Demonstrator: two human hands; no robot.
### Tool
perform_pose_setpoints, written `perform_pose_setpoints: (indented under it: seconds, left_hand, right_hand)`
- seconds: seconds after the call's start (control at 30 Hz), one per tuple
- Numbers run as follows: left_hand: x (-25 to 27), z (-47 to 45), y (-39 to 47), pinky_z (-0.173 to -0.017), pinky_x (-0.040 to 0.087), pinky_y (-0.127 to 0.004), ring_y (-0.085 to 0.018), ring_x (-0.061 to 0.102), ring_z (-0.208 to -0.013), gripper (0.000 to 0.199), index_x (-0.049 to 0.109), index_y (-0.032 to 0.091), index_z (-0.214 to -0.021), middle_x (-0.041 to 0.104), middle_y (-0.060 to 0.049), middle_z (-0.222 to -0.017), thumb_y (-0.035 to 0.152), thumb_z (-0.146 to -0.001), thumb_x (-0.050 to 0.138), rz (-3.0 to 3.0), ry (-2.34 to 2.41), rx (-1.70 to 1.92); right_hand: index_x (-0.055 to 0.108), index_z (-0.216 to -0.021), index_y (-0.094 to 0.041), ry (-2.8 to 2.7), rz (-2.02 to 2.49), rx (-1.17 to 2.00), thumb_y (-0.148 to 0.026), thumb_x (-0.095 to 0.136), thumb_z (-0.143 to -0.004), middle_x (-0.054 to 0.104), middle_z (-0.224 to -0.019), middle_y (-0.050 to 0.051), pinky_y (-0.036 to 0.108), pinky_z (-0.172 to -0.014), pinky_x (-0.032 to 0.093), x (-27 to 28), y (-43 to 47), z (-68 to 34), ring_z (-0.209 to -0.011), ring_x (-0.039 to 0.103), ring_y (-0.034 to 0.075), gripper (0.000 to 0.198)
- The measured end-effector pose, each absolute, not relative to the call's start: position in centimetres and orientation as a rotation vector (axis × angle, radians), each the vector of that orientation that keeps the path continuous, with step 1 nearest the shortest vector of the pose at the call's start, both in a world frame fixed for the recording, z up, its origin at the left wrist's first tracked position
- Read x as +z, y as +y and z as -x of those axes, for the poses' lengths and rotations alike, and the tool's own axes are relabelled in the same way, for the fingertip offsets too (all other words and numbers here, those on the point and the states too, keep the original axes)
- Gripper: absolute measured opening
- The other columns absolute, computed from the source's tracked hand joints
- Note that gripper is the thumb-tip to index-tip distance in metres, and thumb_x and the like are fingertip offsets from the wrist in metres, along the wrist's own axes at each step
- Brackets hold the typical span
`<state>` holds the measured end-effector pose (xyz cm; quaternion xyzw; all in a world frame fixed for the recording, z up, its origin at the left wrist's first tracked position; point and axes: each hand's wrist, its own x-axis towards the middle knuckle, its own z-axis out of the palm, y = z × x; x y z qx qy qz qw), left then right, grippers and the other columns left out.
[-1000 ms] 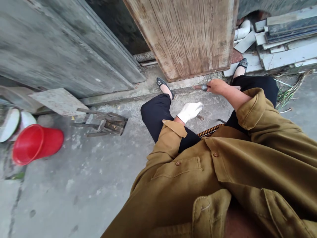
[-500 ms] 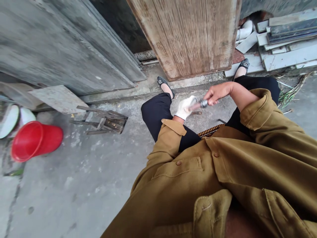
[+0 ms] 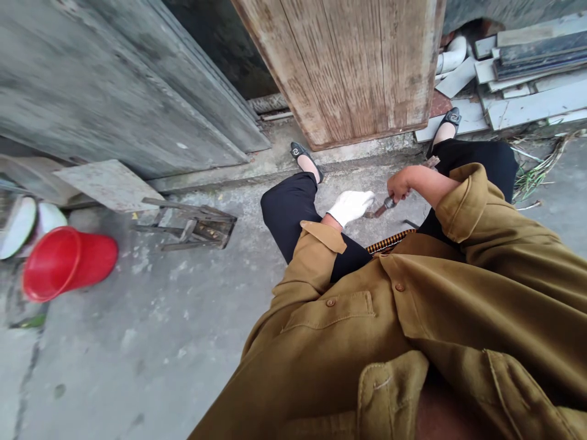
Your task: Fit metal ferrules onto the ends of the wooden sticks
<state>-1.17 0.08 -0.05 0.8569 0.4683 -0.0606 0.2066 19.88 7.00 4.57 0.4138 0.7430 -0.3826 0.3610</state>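
My left hand (image 3: 351,206), in a white knitted glove, is closed low between my knees. Whether anything is inside its fingers is hidden. Just right of it, my bare right hand (image 3: 400,183) is wrapped round a hand tool with a rusty-brown end (image 3: 380,211). A grey metal collar shows below the fist, and what looks like the worn wooden handle sticks out beyond the wrist. The rusty end points down and left, close to the gloved fingertips; I cannot tell whether they touch. A small brown piece (image 3: 369,214) shows under the glove.
Ahead stands a weathered wooden door (image 3: 353,73) above a concrete step. White boards (image 3: 536,101) and a pipe elbow (image 3: 454,55) lie at the right. Leftward are a small wooden stool (image 3: 197,226) on its side, a leaning board (image 3: 107,186) and a red bucket (image 3: 68,263).
My right hand has moved slightly down and right, and its tool has swung away from the glove to point down-left. The gloved fingers have closed forward.
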Motion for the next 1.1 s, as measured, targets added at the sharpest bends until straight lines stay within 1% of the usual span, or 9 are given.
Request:
perform_pose_setpoints:
  seconds: [0.1, 0.27, 0.47, 0.57, 0.67, 0.77, 0.83, 1.0, 1.1]
  left_hand:
    - [-0.2, 1.6, 0.5, -0.096, 0.054, -0.035, -0.028, 0.078, -0.112, 0.035, 0.078, 0.021, -0.129, 0.082, -0.015, -0.124, 0.033, -0.110, 0.051, -2.349, 1.320, -0.084]
    - [-0.6, 2.5, 1.6, -0.098, 0.055, -0.033, -0.026, 0.077, -0.112, 0.035, 0.078, 0.020, -0.125, 0.082, -0.012, -0.123, 0.030, -0.109, 0.049, -2.226, 1.383, 0.052]
    - [-0.5, 2.3, 1.7, -0.099, 0.057, -0.032, -0.023, 0.075, -0.108, 0.038, 0.075, 0.016, -0.124, 0.081, -0.010, -0.123, 0.024, -0.108, 0.042, -2.035, 1.367, 0.202]
    - [0.3, 1.7, 1.0, -0.093, 0.057, -0.032, -0.022, 0.075, -0.096, 0.038, 0.075, 0.018, -0.124, 0.083, -0.006, -0.110, 0.029, -0.109, 0.043, -2.061, 1.245, 0.090]
    - [1.0, 1.3, 0.3, -0.098, 0.056, -0.031, -0.023, 0.077, -0.102, 0.036, 0.077, 0.021, -0.123, 0.083, -0.006, -0.116, 0.030, -0.109, 0.045, -2.160, 1.165, 0.009]
    - [1.3, 1.2, 0.0, -0.104, 0.055, -0.032, -0.025, 0.078, -0.114, 0.034, 0.077, 0.021, -0.126, 0.082, -0.008, -0.126, 0.028, -0.109, 0.049, -2.286, 1.178, -0.032]
    - [1.5, 1.4, 0.1, -0.105, 0.054, -0.033, -0.026, 0.077, -0.119, 0.036, 0.077, 0.020, -0.130, 0.081, -0.010, -0.131, 0.028, -0.111, 0.048, -2.332, 1.248, -0.047]
    - [2.3, 2.2, 0.6, -0.106, 0.053, -0.032, -0.027, 0.076, -0.123, 0.038, 0.076, 0.019, -0.135, 0.080, -0.010, -0.137, 0.026, -0.113, 0.047, -2.268, 1.458, 0.031]
    - [2.5, 2.7, 0.9, -0.107, 0.053, -0.031, -0.025, 0.076, -0.122, 0.037, 0.077, 0.019, -0.133, 0.080, -0.008, -0.135, 0.026, -0.113, 0.046, -2.170, 1.566, 0.123]
  right_hand:
    - [0.079, -0.090, -0.012, 1.801, -0.879, -1.244, -0.026, 0.085, -0.089, 0.058, -0.064, -0.005, 0.023, -0.070, 0.043, 4.5, 6.6, -20.0, -0.060, 0.050, 0.010, 0.015]
    - [0.076, -0.093, -0.011, 1.952, -0.758, -1.687, -0.020, 0.080, -0.091, 0.063, -0.069, -0.004, 0.020, -0.066, 0.041, 6.5, 7.7, -21.3, -0.063, 0.053, 0.009, 0.010]
    - [0.073, -0.101, -0.015, 2.369, -1.420, -1.891, -0.036, 0.072, -0.101, 0.064, -0.078, 0.000, 0.023, -0.068, 0.044, 8.4, 8.8, -22.9, -0.069, 0.052, 0.010, 0.022]
    - [0.072, -0.100, -0.015, 2.458, -1.929, -1.853, -0.037, 0.069, -0.103, 0.063, -0.076, 0.003, 0.024, -0.065, 0.046, 7.8, 9.1, -22.5, -0.067, 0.053, 0.013, 0.023]
    - [0.074, -0.103, -0.015, 2.469, -2.111, -1.412, -0.032, 0.066, -0.104, 0.070, -0.084, 0.007, 0.026, -0.069, 0.050, 6.7, 9.4, -21.9, -0.073, 0.060, 0.016, 0.019]
    - [0.079, -0.110, -0.011, 2.335, -1.873, -0.797, -0.026, 0.069, -0.100, 0.078, -0.105, 0.017, 0.031, -0.083, 0.053, 5.8, 9.1, -21.2, -0.096, 0.070, 0.025, 0.020]
    - [0.082, -0.109, -0.007, 2.159, -1.572, -0.635, -0.021, 0.074, -0.096, 0.079, -0.109, 0.020, 0.033, -0.087, 0.052, 5.4, 8.6, -20.8, -0.103, 0.072, 0.029, 0.020]
    - [0.082, -0.092, -0.008, 1.876, -1.022, -0.973, -0.012, 0.081, -0.089, 0.065, -0.069, 0.001, 0.028, -0.075, 0.046, 4.7, 7.1, -20.0, -0.068, 0.060, 0.015, 0.005]
    - [0.080, -0.095, -0.011, 1.804, -0.903, -1.257, -0.014, 0.083, -0.088, 0.058, -0.064, -0.005, 0.024, -0.069, 0.041, 5.0, 6.7, -20.0, -0.059, 0.050, 0.010, 0.008]
